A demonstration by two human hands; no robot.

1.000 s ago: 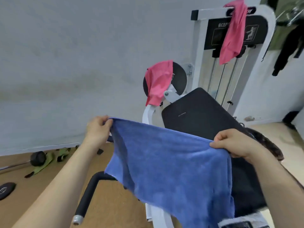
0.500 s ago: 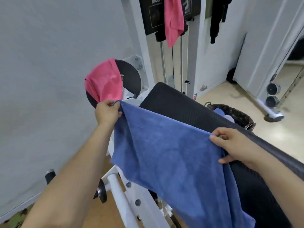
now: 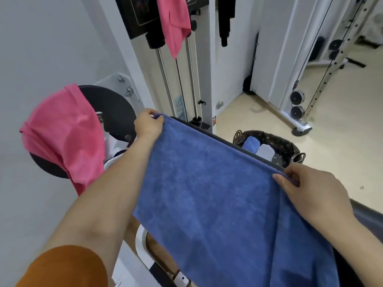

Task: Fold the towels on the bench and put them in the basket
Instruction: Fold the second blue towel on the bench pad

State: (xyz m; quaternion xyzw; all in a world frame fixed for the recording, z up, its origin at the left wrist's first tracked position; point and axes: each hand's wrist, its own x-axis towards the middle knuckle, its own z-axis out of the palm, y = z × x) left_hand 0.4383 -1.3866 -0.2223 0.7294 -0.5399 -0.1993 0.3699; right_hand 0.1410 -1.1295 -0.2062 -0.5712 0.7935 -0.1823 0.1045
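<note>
A blue towel [image 3: 217,193] is spread flat over the black padded bench [image 3: 364,216], covering most of it. My left hand [image 3: 148,124] pinches the towel's far left corner. My right hand [image 3: 308,189] pinches its far right corner. Beyond the bench stands a dark woven basket [image 3: 281,143] on the floor, with a blue folded towel [image 3: 250,142] and a grey folded towel [image 3: 265,152] inside. A pink towel [image 3: 62,137] hangs over a black round pad at left. Another pink towel [image 3: 173,23] hangs from the machine's top.
The white weight machine frame [image 3: 205,69] with steel guide rods rises just behind the bench. A white cable rack with small black wheels [image 3: 297,104] stands at the right on the beige floor. Dark clothing [image 3: 226,17] hangs on the back wall.
Both hands have carried the blue towel forward and lowered it, from hanging in the air to lying spread over the bench. My view has turned right, and the basket is in sight.
</note>
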